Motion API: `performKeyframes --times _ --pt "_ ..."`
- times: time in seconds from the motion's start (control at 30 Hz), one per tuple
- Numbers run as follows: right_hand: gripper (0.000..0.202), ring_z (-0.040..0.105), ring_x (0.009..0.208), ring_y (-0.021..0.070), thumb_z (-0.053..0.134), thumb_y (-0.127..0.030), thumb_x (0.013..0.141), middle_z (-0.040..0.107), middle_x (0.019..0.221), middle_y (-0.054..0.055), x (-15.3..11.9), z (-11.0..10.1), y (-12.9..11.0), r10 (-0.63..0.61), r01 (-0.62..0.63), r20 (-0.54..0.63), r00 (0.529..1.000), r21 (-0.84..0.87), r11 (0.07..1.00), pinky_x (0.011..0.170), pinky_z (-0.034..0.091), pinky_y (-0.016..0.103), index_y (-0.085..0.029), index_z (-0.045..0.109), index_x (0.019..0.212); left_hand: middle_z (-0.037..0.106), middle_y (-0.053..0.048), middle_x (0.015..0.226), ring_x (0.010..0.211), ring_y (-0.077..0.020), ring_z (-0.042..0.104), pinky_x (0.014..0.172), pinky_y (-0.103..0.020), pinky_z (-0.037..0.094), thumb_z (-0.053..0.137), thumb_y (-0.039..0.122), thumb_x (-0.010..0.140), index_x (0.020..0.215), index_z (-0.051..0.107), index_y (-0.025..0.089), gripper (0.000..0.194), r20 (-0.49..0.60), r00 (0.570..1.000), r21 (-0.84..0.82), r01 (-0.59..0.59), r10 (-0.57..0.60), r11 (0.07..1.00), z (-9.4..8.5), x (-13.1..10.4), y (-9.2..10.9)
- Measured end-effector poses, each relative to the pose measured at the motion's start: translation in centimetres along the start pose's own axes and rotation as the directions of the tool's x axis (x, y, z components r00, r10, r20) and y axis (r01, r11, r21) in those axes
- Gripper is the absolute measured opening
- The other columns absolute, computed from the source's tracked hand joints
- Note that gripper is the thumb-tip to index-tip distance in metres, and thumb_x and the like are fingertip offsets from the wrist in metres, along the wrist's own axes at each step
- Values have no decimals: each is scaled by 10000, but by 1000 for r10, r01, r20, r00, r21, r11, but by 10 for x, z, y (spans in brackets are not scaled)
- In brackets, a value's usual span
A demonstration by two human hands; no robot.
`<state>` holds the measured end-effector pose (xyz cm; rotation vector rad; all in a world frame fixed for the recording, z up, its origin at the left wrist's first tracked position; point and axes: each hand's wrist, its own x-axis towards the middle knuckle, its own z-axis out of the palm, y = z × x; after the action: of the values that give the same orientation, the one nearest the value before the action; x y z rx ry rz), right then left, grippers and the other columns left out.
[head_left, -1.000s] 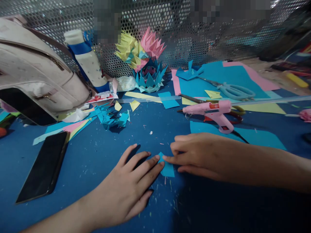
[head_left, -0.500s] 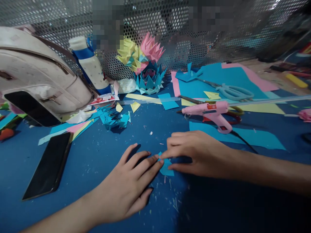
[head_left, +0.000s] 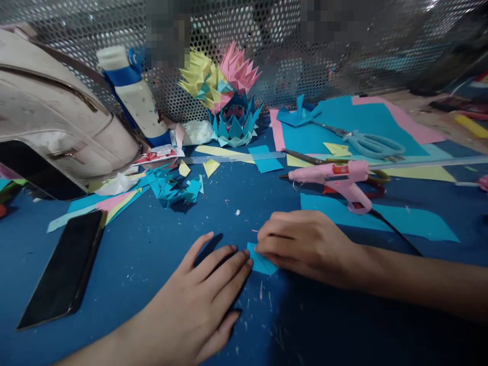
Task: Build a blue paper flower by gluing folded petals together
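Note:
A small folded piece of blue paper [head_left: 263, 264] lies on the dark blue table [head_left: 152, 254], between my two hands. My left hand [head_left: 213, 290] rests palm down with its fingers spread, and its fingertips touch the left edge of the paper. Curled closed, my right hand [head_left: 305, 244] has its thumb and fingers pinched at the paper's upper right side. The fingers cover part of the paper there.
Beyond my right hand lie a pink glue gun [head_left: 339, 178], blue-handled scissors [head_left: 375, 145] and blue sheets [head_left: 381, 216]. Paper flowers [head_left: 236, 114] stand behind. A phone [head_left: 63, 269], a backpack [head_left: 76, 117] and a bottle [head_left: 135, 99] are at the left.
My right hand has closed from a looser pose with thumb and index finger apart into a tighter pinch. The blue paper has turned slightly. The whole view has shifted a little.

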<state>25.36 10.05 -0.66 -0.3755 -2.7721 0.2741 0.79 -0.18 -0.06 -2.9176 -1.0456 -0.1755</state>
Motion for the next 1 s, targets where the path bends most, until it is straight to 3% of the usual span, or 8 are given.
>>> performKeyframes --times 0.13,0.4,0.57,0.73,1.0 --pt "216 600 872 138 411 -158 1019 699 1049 35 0 2 3 -130 128 -71 989 -32 991 792 468 294 -162 625 989 476 -59 1494 1329 -239 418 1212 -454 -65 395 403 997 1459 423 140 532 18 1000 -10 20 -20 1000 2 0 0" --pt "210 606 894 138 420 -100 1000 708 1024 35 2 0 5 -200 192 -96 975 -82 978 835 505 291 -148 623 1018 454 -60 1510 1341 -254 397 1207 -469 -68 394 408 990 1471 404 142 550 25 999 -45 37 -36 998 6 1 0" --pt "244 595 877 146 401 -125 1010 693 976 39 3 -2 6 -202 200 -20 979 -72 977 816 493 292 -153 640 969 466 -52 1499 1314 -251 414 1205 -448 -73 418 393 983 1487 376 135 568 49 999 -63 23 -20 998 2 1 -1" --pt "234 589 853 168 442 -255 1010 680 998 52 4 -10 8 -177 178 121 977 0 984 737 454 316 -175 662 996 503 -23 1453 1290 -254 421 1204 -462 -69 415 359 973 1532 278 163 608 62 997 -110 52 -45 993 3 4 -1" --pt "272 590 805 149 411 -258 1011 701 961 48 5 -6 11 -203 200 59 977 63 978 672 424 279 -174 666 964 532 -55 1392 1267 -260 434 1197 -493 10 417 285 940 1507 325 160 588 55 995 -123 87 -80 989 4 7 6"
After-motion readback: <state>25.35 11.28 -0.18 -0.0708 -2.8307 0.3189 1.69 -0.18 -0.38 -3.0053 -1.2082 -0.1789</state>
